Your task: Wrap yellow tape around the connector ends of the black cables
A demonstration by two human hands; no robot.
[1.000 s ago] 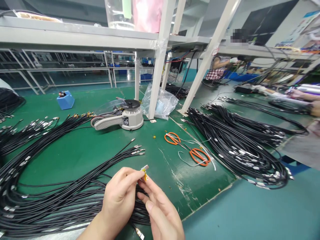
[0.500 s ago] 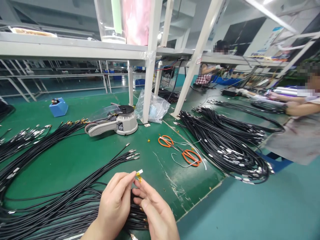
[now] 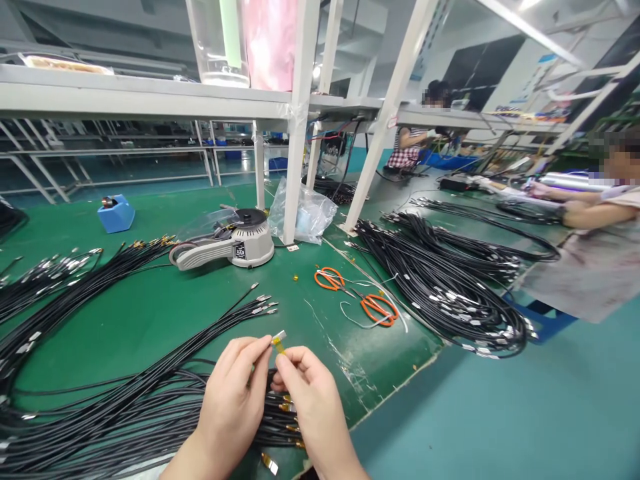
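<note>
My left hand (image 3: pixel 235 400) and my right hand (image 3: pixel 313 407) meet low in the middle, above the green mat (image 3: pixel 150 313). Both pinch the end of one thin black cable, whose metal connector tip (image 3: pixel 279 338) with a strip of yellow tape sticks up between the fingertips. Under the hands lies a big coil of black cables (image 3: pixel 100 413) with metal ends. A small fan of cable ends (image 3: pixel 263 307) points right just beyond the hands.
A grey tape dispenser (image 3: pixel 235 243) stands mid-mat, orange scissors (image 3: pixel 357 293) to its right, a plastic bag (image 3: pixel 305 217) behind. More cable bundles (image 3: pixel 450 287) lie right and far left. A blue box (image 3: pixel 116 213) sits far left. A co-worker's arm (image 3: pixel 590 213) rests at right. White frame posts rise behind.
The view has drifted slightly right. My right hand's fingers have closed in and curled around the taped connector end; the left hand keeps its pinch.
</note>
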